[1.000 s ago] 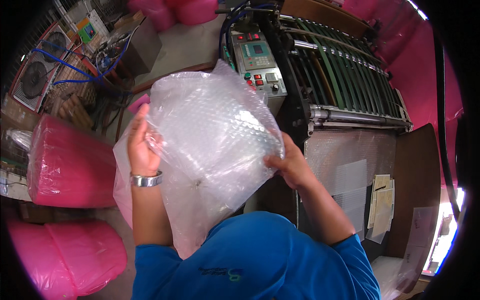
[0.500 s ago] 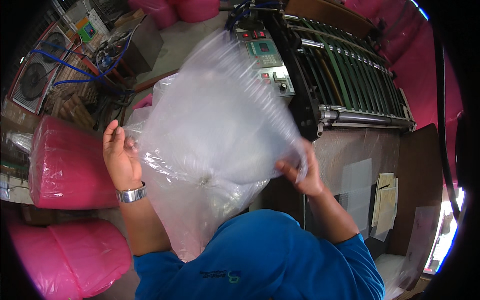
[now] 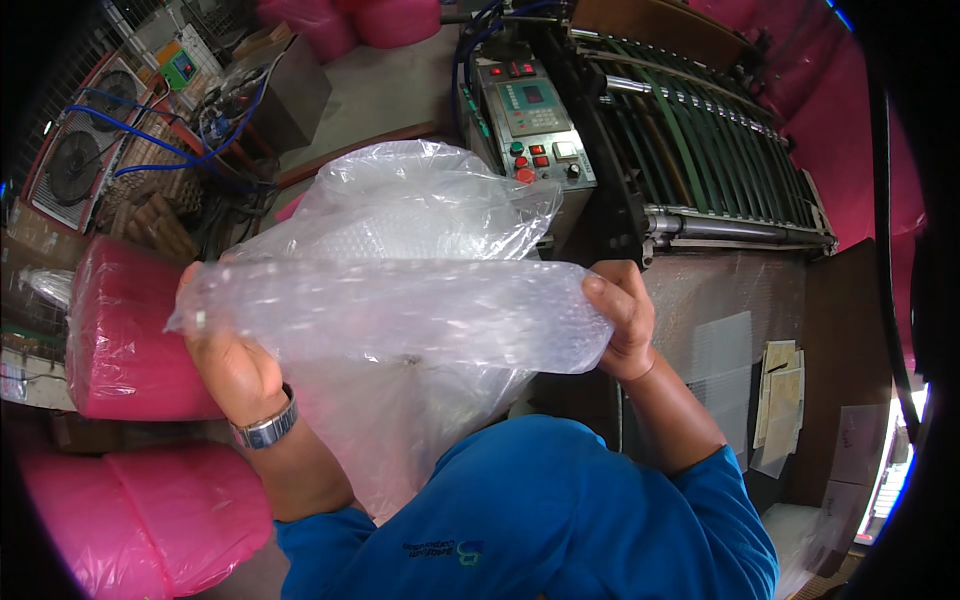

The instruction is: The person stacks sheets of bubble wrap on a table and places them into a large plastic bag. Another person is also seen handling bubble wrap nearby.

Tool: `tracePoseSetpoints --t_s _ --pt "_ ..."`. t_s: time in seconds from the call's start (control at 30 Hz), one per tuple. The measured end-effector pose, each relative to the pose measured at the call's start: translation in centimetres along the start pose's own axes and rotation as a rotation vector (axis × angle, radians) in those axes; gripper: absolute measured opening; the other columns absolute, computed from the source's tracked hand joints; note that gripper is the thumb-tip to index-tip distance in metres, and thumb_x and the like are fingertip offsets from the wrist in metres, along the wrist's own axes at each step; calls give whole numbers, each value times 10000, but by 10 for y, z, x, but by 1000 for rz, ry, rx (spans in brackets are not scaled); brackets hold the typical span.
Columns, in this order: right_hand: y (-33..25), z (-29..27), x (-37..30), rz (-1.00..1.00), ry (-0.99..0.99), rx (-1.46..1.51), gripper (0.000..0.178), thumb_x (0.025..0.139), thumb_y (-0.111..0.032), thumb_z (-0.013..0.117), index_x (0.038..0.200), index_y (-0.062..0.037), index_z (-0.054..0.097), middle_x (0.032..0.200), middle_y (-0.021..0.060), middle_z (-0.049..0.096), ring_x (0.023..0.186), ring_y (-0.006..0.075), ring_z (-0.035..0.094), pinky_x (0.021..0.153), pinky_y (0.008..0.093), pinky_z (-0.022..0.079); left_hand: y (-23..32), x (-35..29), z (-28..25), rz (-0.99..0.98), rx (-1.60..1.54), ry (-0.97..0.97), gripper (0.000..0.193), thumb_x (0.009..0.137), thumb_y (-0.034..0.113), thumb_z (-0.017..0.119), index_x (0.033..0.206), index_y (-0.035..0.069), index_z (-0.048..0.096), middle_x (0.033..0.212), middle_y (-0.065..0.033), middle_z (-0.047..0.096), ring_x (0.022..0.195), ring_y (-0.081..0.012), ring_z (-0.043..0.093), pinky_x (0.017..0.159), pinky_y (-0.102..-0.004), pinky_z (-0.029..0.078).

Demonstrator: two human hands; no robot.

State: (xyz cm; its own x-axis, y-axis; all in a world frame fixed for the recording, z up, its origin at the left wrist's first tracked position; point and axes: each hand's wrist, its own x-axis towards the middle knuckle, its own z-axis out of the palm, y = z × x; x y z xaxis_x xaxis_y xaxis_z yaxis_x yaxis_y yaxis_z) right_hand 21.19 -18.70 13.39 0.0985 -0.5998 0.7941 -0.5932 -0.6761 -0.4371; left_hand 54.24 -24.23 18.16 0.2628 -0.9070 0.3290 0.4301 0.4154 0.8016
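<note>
A clear sheet of bubble wrap (image 3: 400, 310) is stretched sideways between my two hands in front of my chest, its middle blurred by motion. My right hand (image 3: 628, 315) grips its right end, thumb on top. At the left end my left hand (image 3: 232, 355), with a metal watch on the wrist, is closed on the sheet; the film partly covers its fingers. Behind and below the sheet stands a large clear plastic bag (image 3: 400, 190), with more bubble wrap showing inside it.
A machine with a button panel (image 3: 535, 110) and a belted roller bed (image 3: 700, 140) stands ahead to the right. Pink wrapped rolls (image 3: 140, 330) are on my left. Papers (image 3: 778, 395) lie on the surface at right, beside a brown board (image 3: 850, 340).
The bubble wrap was a tall, raised, billowing sheet and is now lower, a narrow band between my hands. My left hand has come down; the bag and the control panel show more.
</note>
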Motion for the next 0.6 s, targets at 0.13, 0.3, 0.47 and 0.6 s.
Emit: tracePoseSetpoints --t_s 0.13,0.3,0.47,0.6 --pt "7 1 -4 -40 201 -7 607 494 -23 732 1047 -104 497 826 104 492 676 210 518 550 271 438 5 11 -15 -20 94 32 229 821 66 505 1045 51 464 952 -63 556 828 -123 527 717 -251 446" --pt "2 -4 -1 -117 -195 5 482 503 -73 701 962 -183 606 820 98 477 708 240 549 539 299 464 -2 14 -1 -12 87 187 184 832 85 506 1010 72 462 778 -20 536 585 -65 452 480 -199 377" --pt "-10 -4 23 -210 -498 -134 482 518 -60 630 966 -238 611 761 60 456 635 205 532 521 281 461 0 25 4 58 130 208 172 830 71 501 993 97 454 729 -5 513 558 -72 447 455 -204 360" --pt "-9 -16 40 -36 -574 -265 498 508 -74 651 967 -262 619 751 57 476 650 217 547 509 296 456 13 23 5 153 107 195 157 821 72 513 967 106 469 746 -11 526 525 -71 429 432 -189 340"
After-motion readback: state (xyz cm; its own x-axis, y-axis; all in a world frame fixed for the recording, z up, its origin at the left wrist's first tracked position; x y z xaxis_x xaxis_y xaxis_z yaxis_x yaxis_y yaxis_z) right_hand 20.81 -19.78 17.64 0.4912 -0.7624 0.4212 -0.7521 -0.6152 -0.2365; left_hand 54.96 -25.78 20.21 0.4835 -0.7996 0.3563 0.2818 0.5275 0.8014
